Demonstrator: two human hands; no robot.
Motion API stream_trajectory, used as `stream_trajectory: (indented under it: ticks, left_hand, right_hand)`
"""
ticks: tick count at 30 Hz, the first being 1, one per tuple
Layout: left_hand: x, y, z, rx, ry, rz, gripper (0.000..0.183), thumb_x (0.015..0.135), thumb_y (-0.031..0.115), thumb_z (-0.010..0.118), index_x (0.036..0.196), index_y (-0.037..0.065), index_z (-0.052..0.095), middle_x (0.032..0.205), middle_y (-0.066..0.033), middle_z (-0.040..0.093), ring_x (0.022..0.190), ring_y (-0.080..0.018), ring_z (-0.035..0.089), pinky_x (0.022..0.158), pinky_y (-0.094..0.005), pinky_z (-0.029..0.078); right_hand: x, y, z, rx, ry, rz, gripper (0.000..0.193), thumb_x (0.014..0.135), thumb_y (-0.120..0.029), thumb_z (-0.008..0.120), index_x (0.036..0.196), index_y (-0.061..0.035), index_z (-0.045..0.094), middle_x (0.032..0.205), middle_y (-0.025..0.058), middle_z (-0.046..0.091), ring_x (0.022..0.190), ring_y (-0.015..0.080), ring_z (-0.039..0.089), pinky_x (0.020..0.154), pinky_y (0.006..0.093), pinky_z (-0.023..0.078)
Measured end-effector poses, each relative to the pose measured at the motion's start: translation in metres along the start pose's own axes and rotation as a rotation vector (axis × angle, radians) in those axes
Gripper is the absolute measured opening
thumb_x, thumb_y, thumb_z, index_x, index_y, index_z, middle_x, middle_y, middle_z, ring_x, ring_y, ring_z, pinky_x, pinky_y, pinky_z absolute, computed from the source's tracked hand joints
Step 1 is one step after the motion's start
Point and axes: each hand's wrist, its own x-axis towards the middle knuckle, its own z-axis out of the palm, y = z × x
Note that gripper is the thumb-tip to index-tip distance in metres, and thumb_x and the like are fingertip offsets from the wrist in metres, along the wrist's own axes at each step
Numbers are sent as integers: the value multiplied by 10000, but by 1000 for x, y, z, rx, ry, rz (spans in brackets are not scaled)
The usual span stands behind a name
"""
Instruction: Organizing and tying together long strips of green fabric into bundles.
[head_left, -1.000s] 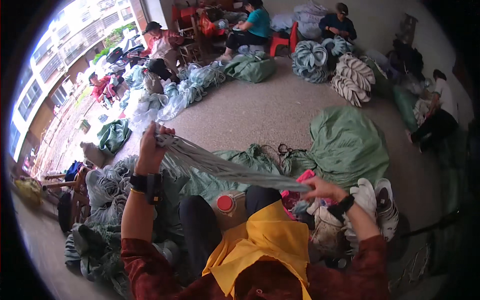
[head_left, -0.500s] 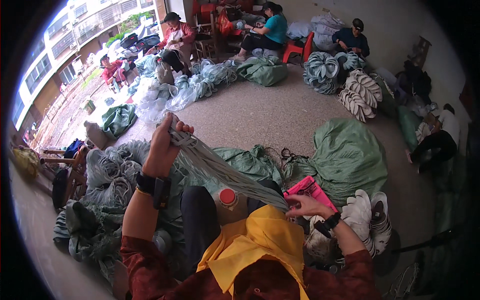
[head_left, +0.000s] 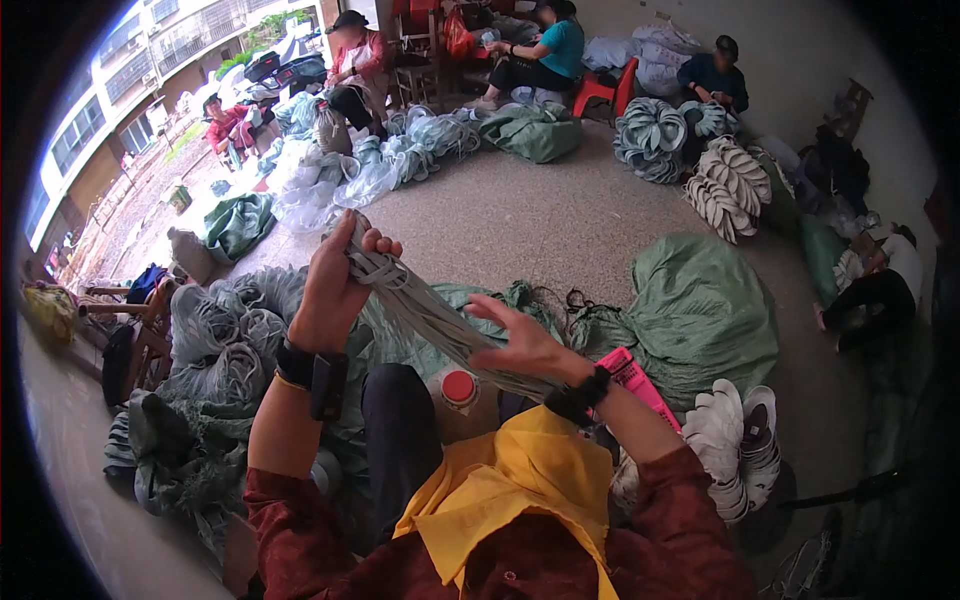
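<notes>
A long bundle of grey-green strips (head_left: pixel 425 312) slants across in front of me, from upper left down toward my lap. My left hand (head_left: pixel 335 280) is closed round its upper end, where the strips are looped. Along the bundle's lower half lies my right hand (head_left: pixel 525 345), fingers spread, its palm side against or just above the strips. The lower end runs behind my right wrist, close to the yellow cloth (head_left: pixel 520 455) on my front. Beneath the bundle, between my legs, is a container with a red lid (head_left: pixel 459 387).
Heaped grey-green strips (head_left: pixel 225 330) lie at my left. To the right are a large green sack (head_left: pixel 705 305), a bright pink flat thing (head_left: pixel 640 385) and stacked white shoe-shaped pieces (head_left: pixel 715 435). Several people sit working farther off, near a red chair (head_left: pixel 605 95).
My right hand has left the bundle's lower end and moved up and left along it, its fingers now spread. My left hand keeps its hold at the top.
</notes>
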Motion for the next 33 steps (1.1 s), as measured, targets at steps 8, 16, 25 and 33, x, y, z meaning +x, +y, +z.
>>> stream_trajectory:
  ticks: [8, 16, 25, 33]
  left_hand:
    - [5, 0, -15, -48, 46, -32, 251, 1018, 263, 429, 887, 50, 434, 691, -31, 457, 692, -182, 509, 802, -383, 499]
    - [25, -5, -50, -93, 140, -1, 249, 1015, 242, 442, 879, 34, 443, 693, -32, 471, 674, -183, 500, 758, -381, 504]
    - [48, -24, -63, -89, 253, -21, 240, 1028, 244, 399, 884, 53, 413, 696, -30, 449, 661, -174, 478, 749, -376, 490]
    - [58, -41, -75, -198, 228, -93, 308, 1048, 288, 329, 819, 91, 388, 650, 18, 367, 602, -118, 380, 634, -303, 417]
  right_hand:
    - [10, -17, 28, 364, -325, 99, 460, 787, -295, 762, 1100, -10, 580, 869, 69, 656, 769, 117, 617, 708, 262, 498]
    - [-26, -7, -13, 287, -216, 417, 156, 843, -148, 688, 891, -26, 605, 655, -19, 553, 565, 60, 524, 523, 235, 437]
    - [-43, 37, -66, -3, 43, 387, 144, 840, -156, 686, 836, -41, 599, 629, -29, 533, 552, 48, 503, 500, 240, 415]
    - [-42, 43, -60, -356, 153, 282, 194, 794, -148, 710, 858, -4, 598, 639, 42, 594, 558, 111, 574, 531, 293, 463]
